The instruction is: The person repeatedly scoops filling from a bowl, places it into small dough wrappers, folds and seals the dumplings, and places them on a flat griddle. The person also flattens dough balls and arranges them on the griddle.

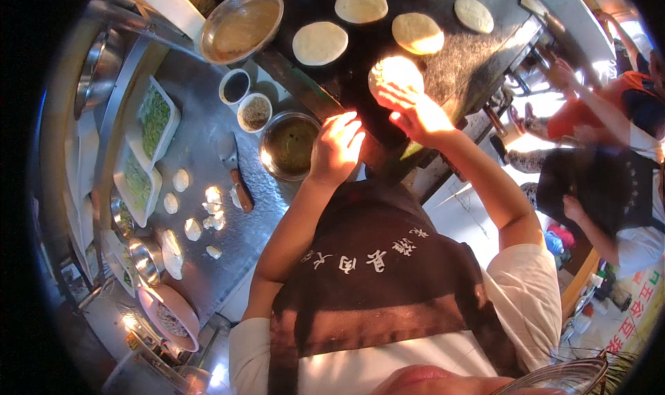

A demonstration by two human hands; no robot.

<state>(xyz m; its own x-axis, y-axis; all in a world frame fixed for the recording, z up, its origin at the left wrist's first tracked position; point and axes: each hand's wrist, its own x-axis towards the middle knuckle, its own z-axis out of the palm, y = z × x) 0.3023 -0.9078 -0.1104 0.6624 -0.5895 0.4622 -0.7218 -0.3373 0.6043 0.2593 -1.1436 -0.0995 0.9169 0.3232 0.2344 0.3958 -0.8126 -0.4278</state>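
My right hand (pixel 410 113) rests its extended fingers on the near edge of a round flat dough cake (pixel 397 73), which bright sunlight washes out. The cake lies on a dark griddle (pixel 358 73). Empty and loosely curled, my left hand (pixel 337 148) hovers by the griddle's near edge, close to a metal bowl of dark yellowish liquid (pixel 290 145). Farther back on the griddle are several pale dough cakes, including one cake (pixel 320 43) at the left and another (pixel 417 33) just behind the one I touch.
A wide metal basin (pixel 241 26) stands beside the griddle. Near it are a cup of dark sauce (pixel 235 87) and a cup of seasoning (pixel 254 112). The steel worktop (pixel 208 150) holds a wooden-handled spatula (pixel 240 187), dough pieces (pixel 193 229) and trays of greens (pixel 156 119). People (pixel 597 187) are at right.
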